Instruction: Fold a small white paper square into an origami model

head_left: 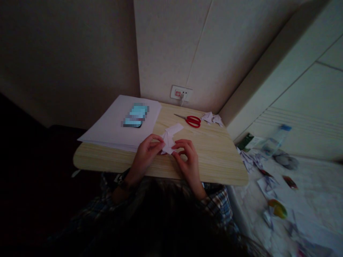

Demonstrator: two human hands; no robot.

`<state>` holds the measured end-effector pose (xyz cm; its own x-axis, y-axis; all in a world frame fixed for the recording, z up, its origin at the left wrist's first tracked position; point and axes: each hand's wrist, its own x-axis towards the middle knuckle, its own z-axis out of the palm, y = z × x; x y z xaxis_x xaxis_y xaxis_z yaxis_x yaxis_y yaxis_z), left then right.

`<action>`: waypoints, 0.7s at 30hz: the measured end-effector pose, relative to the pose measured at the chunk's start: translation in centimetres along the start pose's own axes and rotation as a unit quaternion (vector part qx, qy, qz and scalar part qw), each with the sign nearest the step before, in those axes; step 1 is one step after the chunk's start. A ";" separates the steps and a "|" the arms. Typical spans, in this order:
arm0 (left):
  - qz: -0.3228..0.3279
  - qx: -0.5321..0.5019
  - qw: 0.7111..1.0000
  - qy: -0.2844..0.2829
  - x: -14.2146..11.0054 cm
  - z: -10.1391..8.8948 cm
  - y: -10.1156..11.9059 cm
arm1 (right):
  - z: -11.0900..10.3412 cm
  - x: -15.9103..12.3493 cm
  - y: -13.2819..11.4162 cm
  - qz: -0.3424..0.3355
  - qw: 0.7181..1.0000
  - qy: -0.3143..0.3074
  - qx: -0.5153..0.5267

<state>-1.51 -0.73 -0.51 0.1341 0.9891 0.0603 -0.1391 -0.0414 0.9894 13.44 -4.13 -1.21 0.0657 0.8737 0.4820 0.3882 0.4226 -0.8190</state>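
A white sheet of folded paper [168,140] is held just above the wooden tabletop [209,153], with a long flap pointing up and to the right. My left hand [149,150] pinches its left side between thumb and fingers. On the opposite side, my right hand [187,157] grips the lower right corner the same way. Beyond the paper lie red-handled scissors [192,121], their blades pointing left. Two small folded paper pieces [211,118] rest near the far right corner of the table.
A stack of white paper [107,125] covers the table's left side, with a phone [136,115] on it. A wall socket [181,93] holds a plug. To the right, a bed [316,185] carries a plastic bottle [277,141], folded papers [248,159] and other small items.
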 end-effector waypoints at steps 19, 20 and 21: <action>0.006 0.075 0.992 -0.097 0.5 -0.8 -0.6 | -0.2 0.2 1.0 0.035 0.999 0.024 0.019; 0.003 0.084 0.991 -0.101 0.5 -0.8 -0.6 | -0.2 0.2 1.1 0.046 0.999 0.016 0.024; -0.001 0.093 0.990 -0.103 0.5 -0.8 -0.6 | -0.2 0.2 1.2 0.060 0.998 0.004 0.033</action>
<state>-2.19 -0.08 -1.16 0.3346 0.9401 0.0650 0.0424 -0.0840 0.9956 14.08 -3.46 -2.04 0.1149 0.9171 0.3816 0.3160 0.3304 -0.8893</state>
